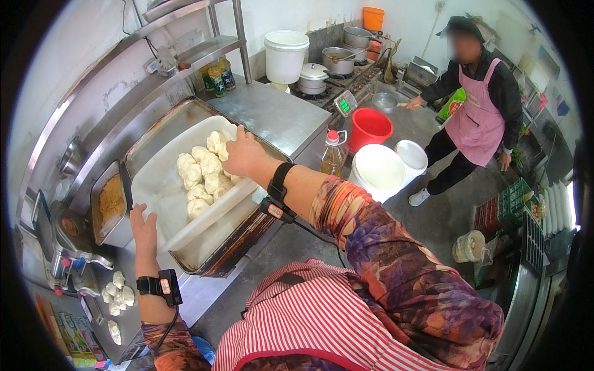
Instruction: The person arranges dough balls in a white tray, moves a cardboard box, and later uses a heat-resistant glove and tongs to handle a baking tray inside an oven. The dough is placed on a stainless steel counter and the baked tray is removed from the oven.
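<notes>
Your two hands at a white tub of dough pieces, seen from the head camera.

Your left hand [145, 227] lay flat and spread against the near corner of the white tub [162, 193], gripping nothing. Your right hand [242, 154] reached over the tub's far rim, fingers extended and touching the dough pieces [203, 173] heaped just beneath it. The tub sat tilted in a metal tray [213, 260] between your hands. More dough pieces [116, 290] lay on the counter below your left wrist.

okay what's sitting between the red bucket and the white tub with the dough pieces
In the head view, a clear plastic bottle of yellow oil stands between the round red plastic bucket and the white rectangular plastic tub of pale dough pieces.
</notes>
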